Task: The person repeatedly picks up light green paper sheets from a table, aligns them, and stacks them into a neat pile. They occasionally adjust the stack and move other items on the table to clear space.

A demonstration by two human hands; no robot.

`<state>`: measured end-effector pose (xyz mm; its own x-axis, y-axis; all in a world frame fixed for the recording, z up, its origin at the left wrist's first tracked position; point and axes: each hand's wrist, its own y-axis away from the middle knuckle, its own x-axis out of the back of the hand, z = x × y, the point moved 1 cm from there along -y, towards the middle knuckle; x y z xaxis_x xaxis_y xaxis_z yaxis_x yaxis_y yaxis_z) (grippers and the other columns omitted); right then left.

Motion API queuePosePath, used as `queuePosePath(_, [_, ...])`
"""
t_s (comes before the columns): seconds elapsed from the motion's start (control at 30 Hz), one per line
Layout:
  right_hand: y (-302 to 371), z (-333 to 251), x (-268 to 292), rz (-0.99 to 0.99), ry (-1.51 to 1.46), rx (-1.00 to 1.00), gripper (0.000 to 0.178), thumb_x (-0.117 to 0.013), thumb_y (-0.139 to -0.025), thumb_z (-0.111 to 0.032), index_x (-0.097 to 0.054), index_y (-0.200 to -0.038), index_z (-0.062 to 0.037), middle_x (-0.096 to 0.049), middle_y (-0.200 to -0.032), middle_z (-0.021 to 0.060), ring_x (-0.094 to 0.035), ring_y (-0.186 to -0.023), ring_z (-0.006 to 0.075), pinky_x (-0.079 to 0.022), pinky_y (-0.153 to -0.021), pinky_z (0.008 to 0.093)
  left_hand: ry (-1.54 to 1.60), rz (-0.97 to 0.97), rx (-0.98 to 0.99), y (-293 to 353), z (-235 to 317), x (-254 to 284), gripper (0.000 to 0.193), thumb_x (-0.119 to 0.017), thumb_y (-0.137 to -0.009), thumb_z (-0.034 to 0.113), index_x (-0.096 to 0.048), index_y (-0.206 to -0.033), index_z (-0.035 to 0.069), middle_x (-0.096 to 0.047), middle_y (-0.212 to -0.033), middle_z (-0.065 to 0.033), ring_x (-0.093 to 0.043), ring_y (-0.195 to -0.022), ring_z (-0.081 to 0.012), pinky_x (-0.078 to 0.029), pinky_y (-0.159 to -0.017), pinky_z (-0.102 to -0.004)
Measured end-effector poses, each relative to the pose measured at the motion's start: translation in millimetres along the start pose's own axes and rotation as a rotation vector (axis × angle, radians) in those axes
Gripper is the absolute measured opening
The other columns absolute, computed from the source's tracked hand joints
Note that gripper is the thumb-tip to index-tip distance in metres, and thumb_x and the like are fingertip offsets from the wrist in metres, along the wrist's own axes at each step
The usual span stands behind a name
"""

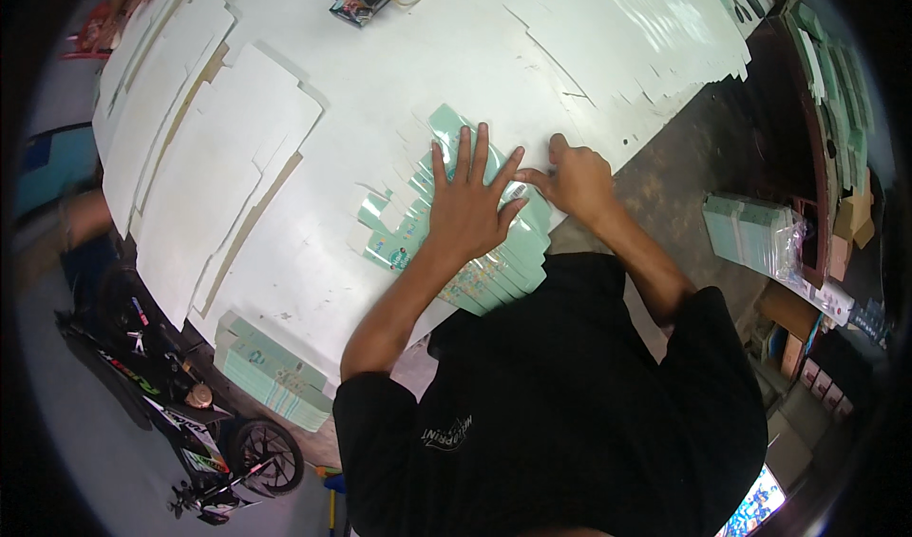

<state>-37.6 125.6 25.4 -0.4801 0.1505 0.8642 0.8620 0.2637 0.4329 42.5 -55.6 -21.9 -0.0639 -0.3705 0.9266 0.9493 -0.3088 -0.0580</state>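
Observation:
Several flat green printed carton blanks (494,276) lie fanned in an overlapping row at the near edge of the white table. My left hand (467,206) rests on them palm down with its fingers spread. Beside it, to the right, is my right hand (578,183) with its fingers curled in. Its thumb reaches left to the glossy right edge of the blanks, close to the left hand's fingertips. Whatever those curled fingers may hold is hidden. White tabs of the blanks stick out at the fan's left side.
Stacks of white carton blanks (228,128) cover the table's left; more white sheets (655,33) spread at the far right. A green stack (271,371) stands by the near left edge. Green bundles (750,233) stand at right. A small motorbike (209,432) is at lower left.

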Motion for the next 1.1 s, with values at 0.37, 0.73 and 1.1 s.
queuePosePath(0.37, [-95,89,16,0.889,0.156,0.405,0.049,-0.076,-0.095,-0.023,-0.063,-0.136,0.0005,-0.07,-0.11,0.0264,-0.073,-0.098,0.0394,-0.06,-0.087,0.0436,-0.004,0.031,-0.104,-7,-2,-2,0.071,-0.058,-0.102,0.055,-0.049,-0.158,0.011,-0.033,-0.169,-0.0225,-0.027,-0.157,-0.0456,-0.015,-0.126,-0.0675])
queuePosePath(0.73, [-33,28,-6,0.601,-0.008,0.502,0.042,-0.067,-0.1,-0.019,-0.061,-0.132,0.0065,-0.065,-0.099,0.0227,-0.067,-0.087,0.0406,-0.053,-0.077,0.0501,0.136,0.106,-0.078,-3,-7,-4,0.064,-0.06,-0.103,0.033,-0.045,-0.158,0.006,-0.039,-0.165,-0.0247,-0.038,-0.151,-0.0479,-0.021,-0.126,-0.063])
queuePosePath(1.1, [-65,54,12,0.58,-0.235,0.297,0.032,-0.071,-0.097,-0.029,-0.073,-0.116,-0.0038,-0.074,-0.098,0.0236,-0.072,-0.092,0.0402,-0.057,-0.083,0.0496,0.043,-0.103,-0.195,-6,6,23,0.089,-0.073,-0.087,0.047,-0.041,-0.163,0.012,-0.023,-0.173,-0.0235,-0.019,-0.16,-0.0454,-0.009,-0.118,-0.0816])
